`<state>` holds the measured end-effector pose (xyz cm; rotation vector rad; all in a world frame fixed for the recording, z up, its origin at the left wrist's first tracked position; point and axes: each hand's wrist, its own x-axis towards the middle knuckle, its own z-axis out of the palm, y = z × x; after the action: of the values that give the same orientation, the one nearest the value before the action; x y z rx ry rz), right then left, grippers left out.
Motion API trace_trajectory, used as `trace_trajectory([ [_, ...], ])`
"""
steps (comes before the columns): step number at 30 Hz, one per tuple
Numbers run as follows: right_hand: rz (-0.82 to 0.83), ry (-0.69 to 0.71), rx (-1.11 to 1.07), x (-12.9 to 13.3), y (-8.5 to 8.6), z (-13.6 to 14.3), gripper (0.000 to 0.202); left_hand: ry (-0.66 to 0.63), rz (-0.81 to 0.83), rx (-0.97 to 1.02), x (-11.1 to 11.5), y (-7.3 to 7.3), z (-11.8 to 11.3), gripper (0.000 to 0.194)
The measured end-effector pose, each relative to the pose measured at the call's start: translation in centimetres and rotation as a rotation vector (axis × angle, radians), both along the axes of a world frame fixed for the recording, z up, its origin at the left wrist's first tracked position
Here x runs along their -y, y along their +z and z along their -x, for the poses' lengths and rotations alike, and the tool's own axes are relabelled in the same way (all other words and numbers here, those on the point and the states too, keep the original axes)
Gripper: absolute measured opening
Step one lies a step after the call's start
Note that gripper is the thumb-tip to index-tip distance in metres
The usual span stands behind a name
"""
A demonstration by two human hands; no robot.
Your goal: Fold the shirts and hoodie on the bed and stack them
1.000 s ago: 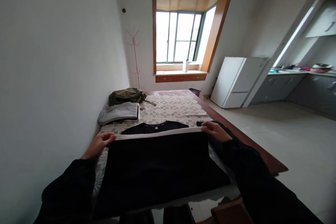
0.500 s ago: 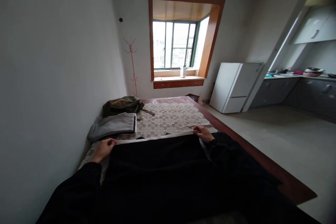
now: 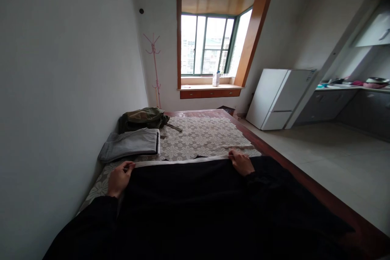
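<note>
A black garment (image 3: 183, 187) with a narrow white band along its far edge is spread over the near part of the table. My left hand (image 3: 121, 176) pinches the left end of that band, fingers closed. Toward the other end, my right hand (image 3: 241, 162) grips the band between thumb and fingers. The edge runs fairly straight between both hands. Black sleeves blend with the dark cloth, so the garment's lower outline is hard to make out.
A folded grey garment (image 3: 131, 145) and an olive backpack (image 3: 143, 118) lie on the left, by the wall. A patterned tablecloth (image 3: 204, 134) covers the reddish table (image 3: 274, 160). Beyond stand a pink coat rack (image 3: 155, 65), a white fridge (image 3: 278, 97) and a window with a bottle (image 3: 216, 79).
My right hand has shifted slightly right and nearer, still on the band. My left hand keeps its grip almost in place. The view has tilted down a little.
</note>
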<state>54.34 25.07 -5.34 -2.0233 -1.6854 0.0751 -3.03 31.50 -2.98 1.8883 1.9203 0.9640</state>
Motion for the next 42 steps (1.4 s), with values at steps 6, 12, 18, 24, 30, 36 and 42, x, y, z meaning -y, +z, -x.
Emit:
trace_trajectory([
  [6, -0.007, -0.016, 0.047, 0.02, 0.05, 0.61, 0.013, 0.016, -0.021, -0.012, 0.01, 0.09, -0.10, 0.034],
  [12, -0.021, -0.056, 0.037, -0.07, 0.00, 0.46, 0.016, 0.053, -0.028, -0.026, 0.45, 0.44, -0.31, 0.035],
  [18, -0.033, -0.090, 0.037, -0.03, -0.24, 0.45, 0.017, 0.073, -0.020, -0.007, 0.17, 0.35, -0.18, 0.033],
  [24, -0.061, -0.115, 0.042, -0.15, -0.23, 0.41, 0.021, 0.086, -0.058, 0.016, 0.15, 0.39, -0.15, 0.034],
  [30, -0.066, -0.106, 0.056, -0.08, -0.20, 0.48, 0.020, 0.071, -0.031, 0.021, 0.08, 0.20, -0.14, 0.030],
  [36, -0.080, -0.099, 0.052, -0.06, -0.02, 0.44, 0.019, 0.119, -0.066, 0.022, 0.47, 0.64, -0.33, 0.032],
  [42, -0.038, -0.138, 0.081, 0.13, -0.04, 0.27, 0.020, 0.105, 0.017, -0.089, 0.60, 0.79, -0.48, 0.034],
])
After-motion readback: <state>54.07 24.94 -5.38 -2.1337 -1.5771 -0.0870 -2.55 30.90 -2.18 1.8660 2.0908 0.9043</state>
